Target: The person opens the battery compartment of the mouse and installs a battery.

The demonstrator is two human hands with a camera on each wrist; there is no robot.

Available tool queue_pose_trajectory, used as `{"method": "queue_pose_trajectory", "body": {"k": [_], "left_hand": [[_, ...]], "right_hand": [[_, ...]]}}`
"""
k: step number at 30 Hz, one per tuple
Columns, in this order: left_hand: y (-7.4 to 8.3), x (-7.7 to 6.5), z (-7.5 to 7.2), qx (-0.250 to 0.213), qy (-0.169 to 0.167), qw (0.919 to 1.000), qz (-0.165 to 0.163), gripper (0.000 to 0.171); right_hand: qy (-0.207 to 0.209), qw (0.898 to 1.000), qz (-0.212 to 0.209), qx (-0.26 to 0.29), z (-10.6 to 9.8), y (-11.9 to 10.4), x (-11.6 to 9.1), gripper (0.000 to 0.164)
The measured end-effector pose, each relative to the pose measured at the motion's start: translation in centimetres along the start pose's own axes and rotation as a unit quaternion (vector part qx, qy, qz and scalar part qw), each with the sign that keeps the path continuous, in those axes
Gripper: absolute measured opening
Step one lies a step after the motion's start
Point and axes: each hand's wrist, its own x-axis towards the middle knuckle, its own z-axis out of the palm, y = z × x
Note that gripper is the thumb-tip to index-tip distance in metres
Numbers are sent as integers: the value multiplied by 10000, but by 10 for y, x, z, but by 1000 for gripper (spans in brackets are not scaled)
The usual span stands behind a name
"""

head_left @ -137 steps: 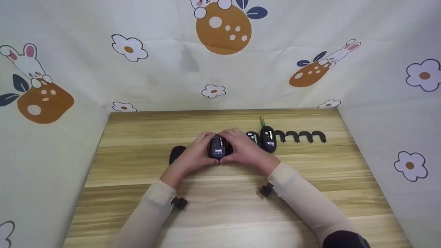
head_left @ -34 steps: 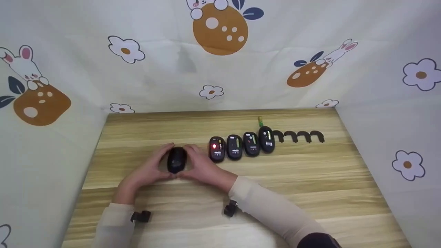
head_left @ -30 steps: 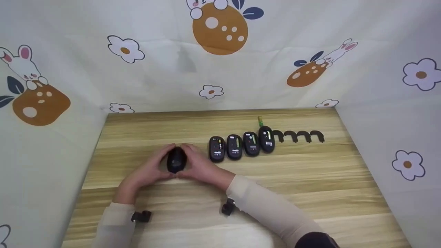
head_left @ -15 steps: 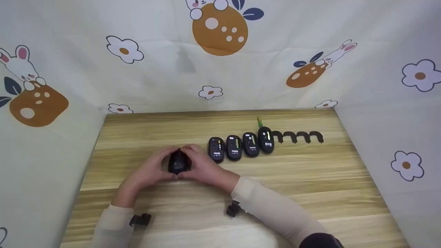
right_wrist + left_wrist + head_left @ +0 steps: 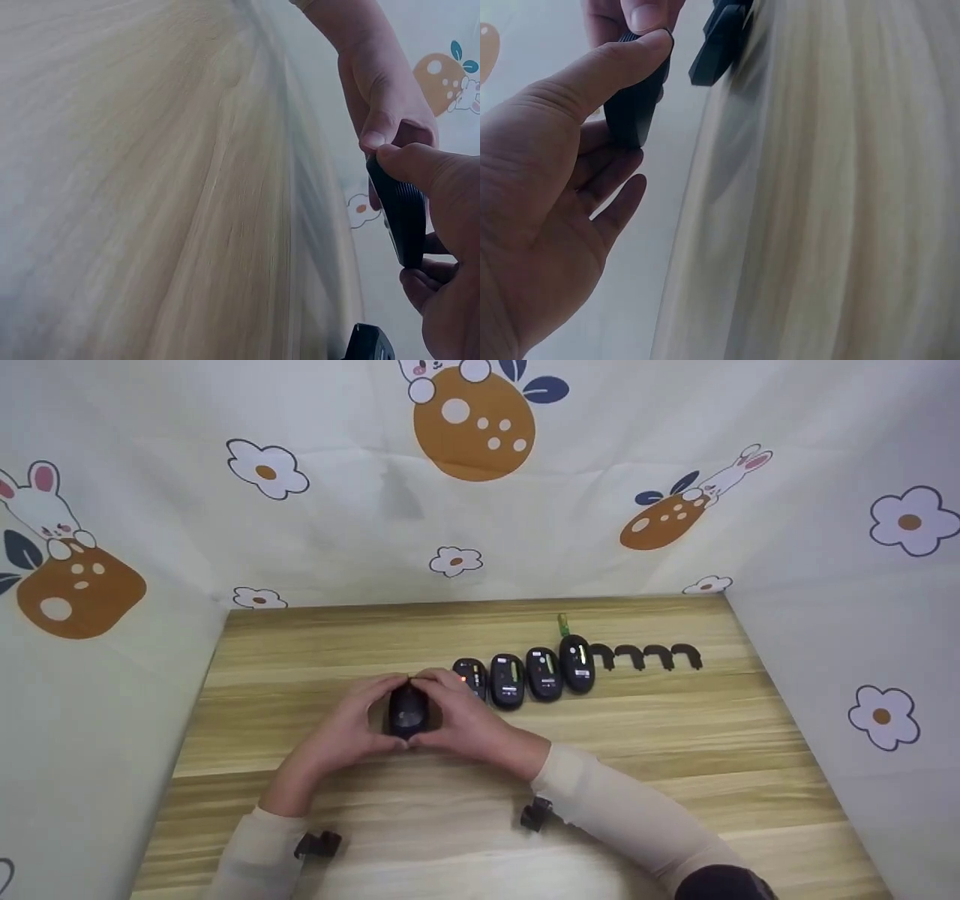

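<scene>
Both hands hold one black computer mouse [image 5: 409, 712], top side up, left of a row of mice. My left hand [image 5: 356, 724] grips its left side, with the thumb at the near end and fingers at the far end. My right hand [image 5: 472, 720] grips the right side the same way, and the thumbs meet at the near end. In the left wrist view the mouse [image 5: 634, 105] is pinched between thumb and fingers, its underside hidden. The right wrist view shows the mouse [image 5: 401, 210] edge-on, with ribbed sides, between both hands.
Several black mice [image 5: 508, 681] lie underside up in a row to the right, with batteries showing; my right hand partly covers the nearest mouse [image 5: 471, 671]. A green and gold battery [image 5: 563, 624] lies behind the row. Several curved black covers [image 5: 630, 657] lie farther right. Patterned cloth [image 5: 337, 525] walls the table.
Earlier both hands held a different mouse, underside up, now in the row. They then took hold of the leftmost mouse and have shifted it right, towards the row.
</scene>
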Motion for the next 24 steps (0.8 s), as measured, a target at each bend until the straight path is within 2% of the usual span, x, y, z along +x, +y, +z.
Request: {"method": "queue_pose_trajectory", "body": {"k": [7,16,24], "left_hand": [[6,3,12,332,102,9993,163,100],[16,11,30,576,293,9952,733,101],[26,17,51,573,220,9951,776,100]], "right_hand": [[69,9997,-169,-146,-10,5,-13,94],[43,9996,-269,-102,-24,17,-32,92],[110,9998,-118,119,-33,28,-57,93]]}}
